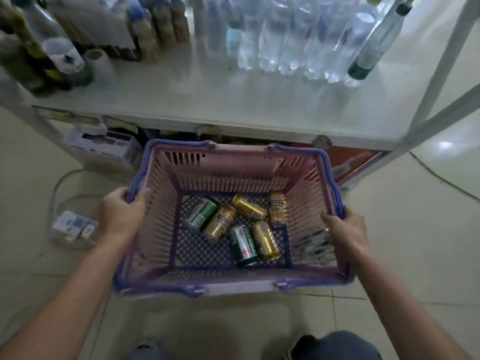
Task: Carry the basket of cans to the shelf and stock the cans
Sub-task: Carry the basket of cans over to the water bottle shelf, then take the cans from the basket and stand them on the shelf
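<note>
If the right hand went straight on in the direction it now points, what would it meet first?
Probably the shelf. The right hand, gripping the basket rim, points forward along that side towards the shelf's front edge, though depth is unclear.

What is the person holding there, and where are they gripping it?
The pink basket, gripped by its purple rim: left hand on its left edge, right hand on its right.

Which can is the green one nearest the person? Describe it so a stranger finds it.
Start at the pink basket held in front of the shelf. Six cans lie on its floor, four gold and two green. The near green can lies beside a gold can, closest to the person; the other green can is upper left.
</note>
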